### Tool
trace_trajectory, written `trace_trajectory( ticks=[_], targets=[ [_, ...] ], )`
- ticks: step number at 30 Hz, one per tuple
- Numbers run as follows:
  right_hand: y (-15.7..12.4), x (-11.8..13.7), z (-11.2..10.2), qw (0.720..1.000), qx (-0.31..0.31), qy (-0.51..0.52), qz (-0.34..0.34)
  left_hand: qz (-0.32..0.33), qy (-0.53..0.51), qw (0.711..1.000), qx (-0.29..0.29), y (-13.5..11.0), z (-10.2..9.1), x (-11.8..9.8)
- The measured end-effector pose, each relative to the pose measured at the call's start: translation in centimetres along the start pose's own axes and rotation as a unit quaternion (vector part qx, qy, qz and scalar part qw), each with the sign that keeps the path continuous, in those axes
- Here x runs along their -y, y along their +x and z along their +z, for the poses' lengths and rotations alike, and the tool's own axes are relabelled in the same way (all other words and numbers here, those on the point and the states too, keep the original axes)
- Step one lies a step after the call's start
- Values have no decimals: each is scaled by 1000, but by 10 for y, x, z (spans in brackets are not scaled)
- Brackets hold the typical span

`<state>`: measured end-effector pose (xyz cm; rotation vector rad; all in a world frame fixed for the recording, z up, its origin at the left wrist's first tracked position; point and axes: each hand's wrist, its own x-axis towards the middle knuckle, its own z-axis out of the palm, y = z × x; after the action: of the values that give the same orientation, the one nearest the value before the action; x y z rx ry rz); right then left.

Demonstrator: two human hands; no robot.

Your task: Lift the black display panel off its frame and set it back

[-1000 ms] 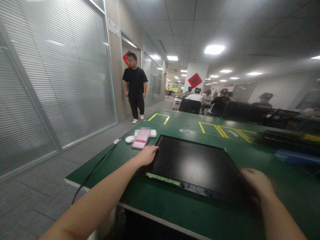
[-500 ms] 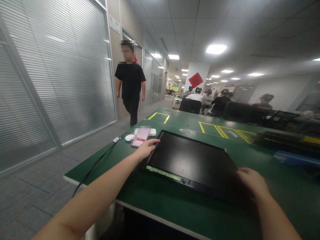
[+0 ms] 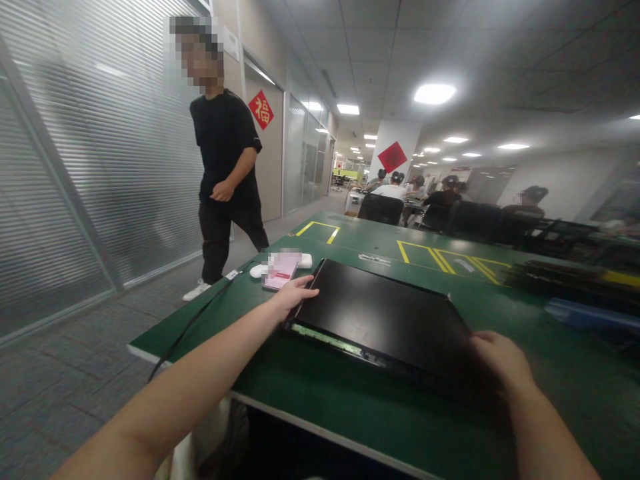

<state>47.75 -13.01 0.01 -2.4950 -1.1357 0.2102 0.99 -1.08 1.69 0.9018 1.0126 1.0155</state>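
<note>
A black LCD panel [image 3: 380,313] lies face up, slightly askew, over the green table, with a thin green circuit strip [image 3: 327,339] along its near edge. My left hand [image 3: 296,295] grips the panel's left edge, thumb on top and other fingers partly hidden. At the opposite side, my right hand [image 3: 503,357] is closed around the right edge, its fingertips out of sight beneath the panel. Whether the panel rests on the tabletop or is slightly raised, I cannot tell. Just beyond my left hand lies a phone [image 3: 283,272] with a pink screen.
White items [image 3: 259,271] sit beside the phone. A black cable [image 3: 195,327] crosses the left edge of the green table [image 3: 200,353]. Dark stacked parts [image 3: 560,277] and a blue tray [image 3: 585,317] stand to the right. A person in black [image 3: 227,153] walks past on the left.
The walking person has come nearer and moved left. My left thumb has shifted slightly on the panel's edge, and my right hand has moved a little left. Both hands keep hold of the panel.
</note>
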Motion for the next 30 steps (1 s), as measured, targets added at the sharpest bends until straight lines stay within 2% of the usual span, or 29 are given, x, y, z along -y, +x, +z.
trace_trajectory(
  ticks=[8, 23, 30],
  targets=[
    [-2, 3, -3, 1000, 10, 0, 12, -14, 22, 998, 62, -2, -3, -1],
    [-1, 2, -1, 1000, 1, 9, 1, 45, -2, 995, 85, 3, -5, 5],
    [0, 1, 0, 1000, 12, 3, -9, 58, 26, 993, 96, 2, -6, 3]
  ],
)
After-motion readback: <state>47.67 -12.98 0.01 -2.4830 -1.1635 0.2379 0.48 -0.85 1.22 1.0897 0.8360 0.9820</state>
